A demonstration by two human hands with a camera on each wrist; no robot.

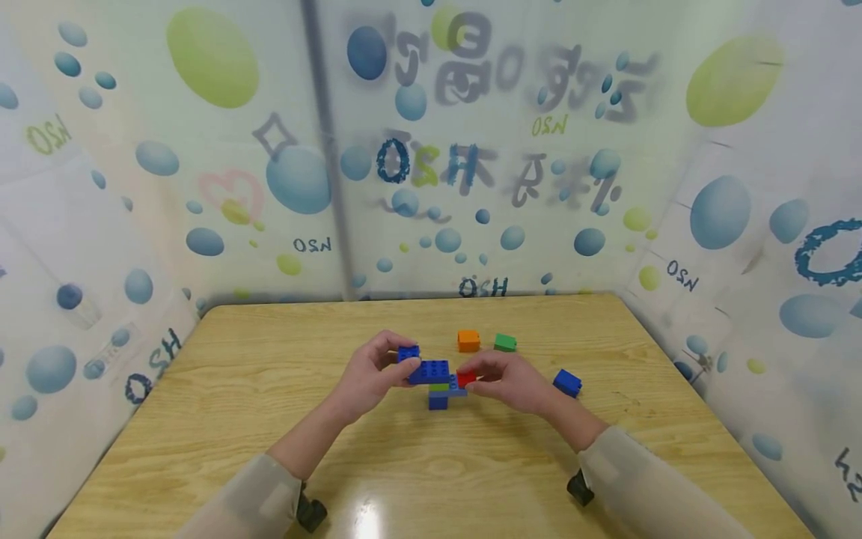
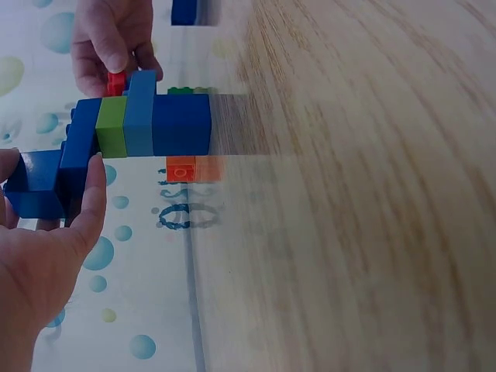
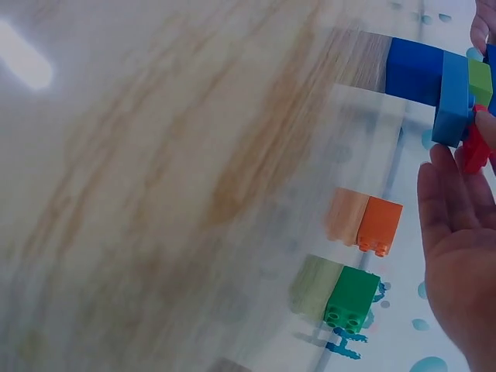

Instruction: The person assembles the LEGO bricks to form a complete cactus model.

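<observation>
A stack of toy building bricks stands on the table. Its lowest piece is a dark blue brick (image 1: 438, 403), topped by a longer light blue brick (image 2: 139, 114). A lime green brick (image 2: 111, 126) comes above that, then a long dark blue brick (image 1: 432, 372) with another blue brick (image 1: 408, 352) on its left end. My left hand (image 1: 372, 376) grips that left end, fingers and thumb around the top blue brick. My right hand (image 1: 509, 382) pinches a red brick (image 1: 466, 378) at the light blue brick's right end; whether it is fully seated is hidden.
Behind the stack lie an orange brick (image 1: 468, 341) and a green brick (image 1: 505, 343). A loose blue brick (image 1: 568, 383) lies right of my right hand. The wooden table (image 1: 269, 352) meets a patterned curtain (image 1: 417, 247) at its back edge.
</observation>
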